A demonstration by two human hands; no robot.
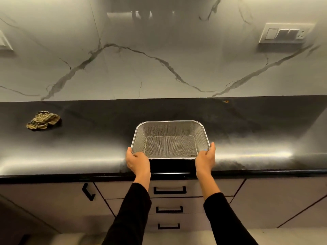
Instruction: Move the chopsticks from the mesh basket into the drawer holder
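We've got the mesh basket [170, 138] on the black counter [88, 149]. Our left hand [138, 160] and right hand [205, 159] each grip a near corner, fingers curled round the rim.

A home kitchen: dark countertop [70, 152], marble-look backsplash [159, 68], drawers with black handles [169, 190], wall switches [284, 33]

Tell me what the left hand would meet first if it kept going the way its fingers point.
Nothing new: the left hand already grips the mesh basket at its near left corner. Past that lies bare black counter, then probably the marble wall.
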